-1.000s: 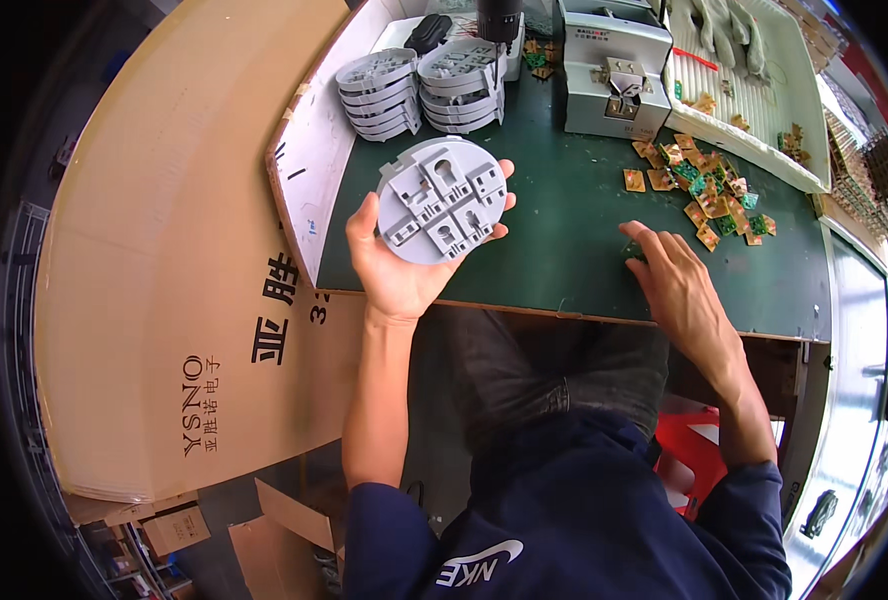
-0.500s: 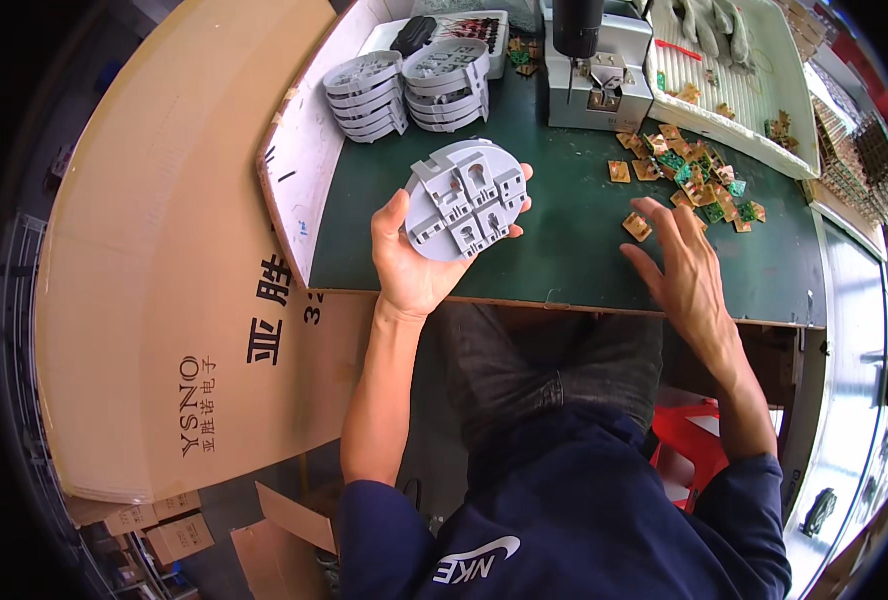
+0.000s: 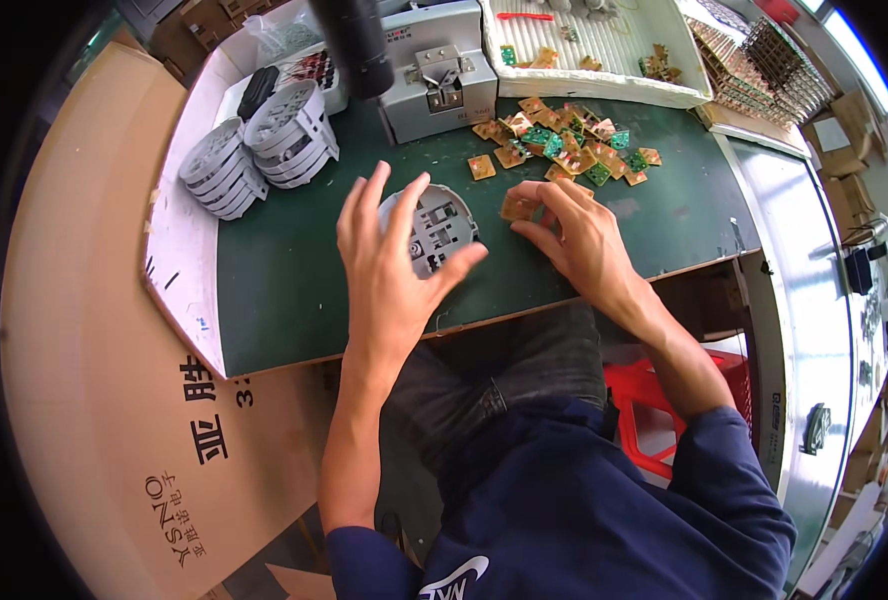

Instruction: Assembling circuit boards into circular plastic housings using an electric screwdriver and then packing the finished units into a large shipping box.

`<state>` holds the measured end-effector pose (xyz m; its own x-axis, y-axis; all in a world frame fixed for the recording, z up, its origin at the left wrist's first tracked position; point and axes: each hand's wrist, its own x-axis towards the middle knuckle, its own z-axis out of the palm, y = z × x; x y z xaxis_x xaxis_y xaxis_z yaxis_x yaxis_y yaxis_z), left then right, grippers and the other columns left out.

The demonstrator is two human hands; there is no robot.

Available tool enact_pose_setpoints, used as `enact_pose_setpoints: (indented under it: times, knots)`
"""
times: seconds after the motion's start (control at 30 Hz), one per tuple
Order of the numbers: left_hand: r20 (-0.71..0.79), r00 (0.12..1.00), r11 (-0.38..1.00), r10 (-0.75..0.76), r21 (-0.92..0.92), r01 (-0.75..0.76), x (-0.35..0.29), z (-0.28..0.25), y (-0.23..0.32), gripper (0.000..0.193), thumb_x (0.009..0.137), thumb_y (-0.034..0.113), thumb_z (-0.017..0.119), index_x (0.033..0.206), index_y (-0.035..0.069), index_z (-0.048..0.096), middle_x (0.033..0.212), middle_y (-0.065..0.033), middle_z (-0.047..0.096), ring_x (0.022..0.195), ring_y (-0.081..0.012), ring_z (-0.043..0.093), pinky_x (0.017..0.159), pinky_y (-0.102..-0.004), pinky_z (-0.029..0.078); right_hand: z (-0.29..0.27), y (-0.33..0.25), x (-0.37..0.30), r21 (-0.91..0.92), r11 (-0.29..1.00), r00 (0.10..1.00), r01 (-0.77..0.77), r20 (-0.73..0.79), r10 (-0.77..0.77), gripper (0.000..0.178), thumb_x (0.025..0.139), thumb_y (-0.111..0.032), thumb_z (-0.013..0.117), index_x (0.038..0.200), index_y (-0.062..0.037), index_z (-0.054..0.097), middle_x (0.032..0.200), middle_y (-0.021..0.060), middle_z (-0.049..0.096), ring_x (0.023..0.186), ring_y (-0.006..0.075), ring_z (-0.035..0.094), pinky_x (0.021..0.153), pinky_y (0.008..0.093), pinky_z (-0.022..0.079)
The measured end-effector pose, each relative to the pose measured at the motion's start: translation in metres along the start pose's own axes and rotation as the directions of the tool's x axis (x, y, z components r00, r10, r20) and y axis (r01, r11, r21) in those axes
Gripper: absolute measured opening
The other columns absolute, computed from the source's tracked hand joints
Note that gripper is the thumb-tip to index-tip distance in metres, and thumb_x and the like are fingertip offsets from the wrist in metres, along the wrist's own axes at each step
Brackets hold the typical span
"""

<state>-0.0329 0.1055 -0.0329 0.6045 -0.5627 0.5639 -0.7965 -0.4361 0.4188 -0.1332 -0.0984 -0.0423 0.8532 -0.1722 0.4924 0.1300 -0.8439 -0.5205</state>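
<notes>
A round grey plastic housing (image 3: 448,222) lies on the green worktop with its rim and cut-out compartments facing up. Over its left side hovers my left hand (image 3: 389,250), fingers spread and gripping nothing; it hides part of the housing. To the right, my right hand (image 3: 574,228) pinches a small copper-brown circuit board (image 3: 516,208) between thumb and fingers, just above the worktop. Beyond that hand spreads a loose pile of similar small circuit boards (image 3: 574,150), some with green faces up. One single board (image 3: 481,167) lies a little apart on the pile's left.
Two stacks of grey housings (image 3: 292,135) stand at the back left by the white side panel (image 3: 179,245). A metal bench machine (image 3: 439,95) is at the back middle. Right of it sits a white ribbed tray (image 3: 604,85). The worktop's front edge (image 3: 504,318) runs before my lap.
My left hand has let go of the grey housing, which now lies on the worktop with another face up. My right hand has picked up a small circuit board. The view has shifted.
</notes>
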Motion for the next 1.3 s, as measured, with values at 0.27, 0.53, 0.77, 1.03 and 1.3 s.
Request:
enact_pose_setpoints:
  times: [0.27,0.53,0.77,1.03,1.3]
  knots:
    - [0.431,0.869,0.491,-0.243,-0.718,0.493,0.011,-0.011,0.02,0.032,0.098,0.022,0.071,0.119,-0.001,0.068,0.102,-0.0063,0.073,0.089,-0.009,0.066,0.083,-0.026,0.054,-0.003,-0.036,0.002,0.262,0.965,0.996,0.026,-0.093,-0.002,0.03,0.083,0.004,0.077,0.11,-0.0023,0.066,0.092,0.0053,0.068,0.079,0.0144,0.068,0.073,0.0276,0.056]
    - [0.37,0.907,0.447,-0.201,-0.789,0.421,0.006,-0.014,0.023,0.023,0.096,0.013,0.072,0.112,-0.004,0.071,0.099,-0.0052,0.073,0.089,-0.0084,0.066,0.082,-0.0251,0.055,-0.009,-0.038,0.006,0.703,0.593,0.92,-0.393,0.292,0.263,0.027,0.09,0.005,0.072,0.11,-0.002,0.056,0.105,0.0059,0.067,0.095,0.0111,0.066,0.083,0.0295,0.058]
    - [0.056,0.998,0.841,-0.028,-0.538,0.054,0.007,-0.021,0.021,0.011,0.093,0.003,0.071,0.103,0.001,0.074,0.094,-0.0074,0.074,0.084,-0.0127,0.068,0.076,-0.0268,0.054,-0.013,-0.022,0.01,0.803,0.289,0.847,-0.521,0.529,0.056,0.026,0.099,-0.017,0.067,0.117,-0.0004,0.057,0.107,0.0104,0.067,0.096,0.0222,0.071,0.085,0.0377,0.061]
    - [0.138,0.962,0.626,-0.236,-0.736,0.259,-0.006,-0.016,0.02,0.013,0.09,0.005,0.075,0.103,0.001,0.074,0.104,-0.0073,0.075,0.09,-0.0163,0.074,0.079,-0.0289,0.059,-0.009,-0.015,0.01,0.85,0.277,0.89,-0.449,0.451,0.06,0.041,0.091,-0.019,0.075,0.124,0.0028,0.065,0.111,0.0127,0.072,0.096,0.0218,0.072,0.089,0.0368,0.06]
    - [-0.087,0.995,0.856,-0.045,-0.517,-0.007,-0.006,-0.012,0.023,0.017,0.086,0.003,0.078,0.102,0.005,0.076,0.102,-0.0062,0.074,0.087,-0.0163,0.072,0.074,-0.0292,0.058,-0.005,-0.02,0.006,0.849,0.345,0.914,-0.401,0.396,0.089,0.037,0.089,-0.012,0.075,0.123,0.0015,0.068,0.112,0.01,0.072,0.101,0.0198,0.071,0.094,0.0356,0.059]
